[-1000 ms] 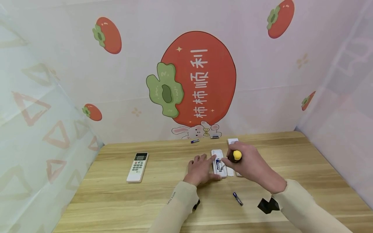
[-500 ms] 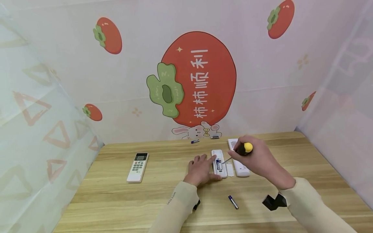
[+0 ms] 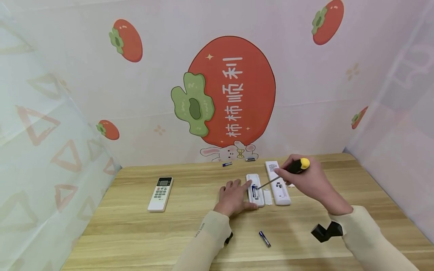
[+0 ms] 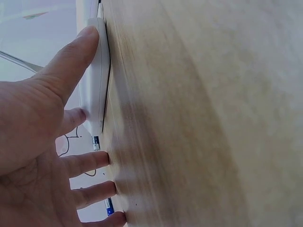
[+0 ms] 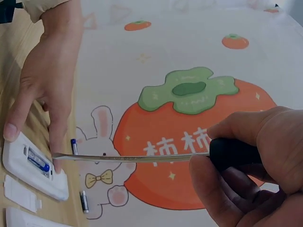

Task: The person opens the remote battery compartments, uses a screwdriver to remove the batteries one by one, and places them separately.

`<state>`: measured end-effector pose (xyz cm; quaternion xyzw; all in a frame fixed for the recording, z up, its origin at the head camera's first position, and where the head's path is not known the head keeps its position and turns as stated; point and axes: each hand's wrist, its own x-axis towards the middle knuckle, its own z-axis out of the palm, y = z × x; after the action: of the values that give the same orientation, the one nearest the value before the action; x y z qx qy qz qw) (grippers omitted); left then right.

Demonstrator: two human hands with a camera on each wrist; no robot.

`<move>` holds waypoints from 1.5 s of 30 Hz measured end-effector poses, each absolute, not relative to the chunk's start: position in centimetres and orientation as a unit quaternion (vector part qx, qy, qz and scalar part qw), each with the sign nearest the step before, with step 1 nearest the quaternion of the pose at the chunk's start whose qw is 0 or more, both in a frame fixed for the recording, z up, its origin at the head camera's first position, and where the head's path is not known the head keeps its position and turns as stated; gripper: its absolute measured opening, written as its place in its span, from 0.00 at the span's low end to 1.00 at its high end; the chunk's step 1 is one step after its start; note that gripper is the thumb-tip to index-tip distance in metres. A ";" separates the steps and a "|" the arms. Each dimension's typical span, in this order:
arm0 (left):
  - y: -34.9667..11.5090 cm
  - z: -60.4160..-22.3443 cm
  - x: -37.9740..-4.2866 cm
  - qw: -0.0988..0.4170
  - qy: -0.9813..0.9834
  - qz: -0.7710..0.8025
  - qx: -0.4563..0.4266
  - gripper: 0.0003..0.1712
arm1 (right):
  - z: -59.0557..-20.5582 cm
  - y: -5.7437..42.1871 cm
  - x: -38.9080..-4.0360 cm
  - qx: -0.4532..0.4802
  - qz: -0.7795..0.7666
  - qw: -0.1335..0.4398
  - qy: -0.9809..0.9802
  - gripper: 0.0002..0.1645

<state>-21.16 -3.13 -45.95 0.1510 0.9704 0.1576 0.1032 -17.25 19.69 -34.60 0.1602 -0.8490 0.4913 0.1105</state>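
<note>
White open-backed remote (image 3: 260,195) lies toward the table's (image 3: 118,226) far edge, steadied by the outstretched left hand (image 3: 234,198); the right hand (image 3: 310,180) grips a screwdriver (image 3: 295,166); the loose battery (image 3: 265,239), now rolled toward the near edge, may need securing

Label print (image 3: 272,166) too small to read; right hand (image 3: 312,180) partly hides screwdriver handle (image 3: 297,166).
</note>
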 end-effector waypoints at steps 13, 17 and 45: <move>-3.2 -45.8 -21.2 0.102 0.971 0.158 0.147 0.51 | -34.8 21.2 -17.9 0.104 0.561 0.090 -0.817 0.14; -3.2 -45.7 -21.2 0.100 0.971 0.157 0.148 0.51 | -35.0 21.6 -18.0 0.096 0.577 0.080 -0.807 0.14; -3.2 -45.8 -21.0 0.097 0.972 0.153 0.150 0.51 | -35.6 23.9 -19.0 0.102 0.703 0.077 -0.699 0.11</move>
<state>-21.02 -3.16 -45.76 0.1498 0.9719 0.1535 0.0973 -19.01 23.90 -35.58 0.1021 -0.6993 0.7033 0.0772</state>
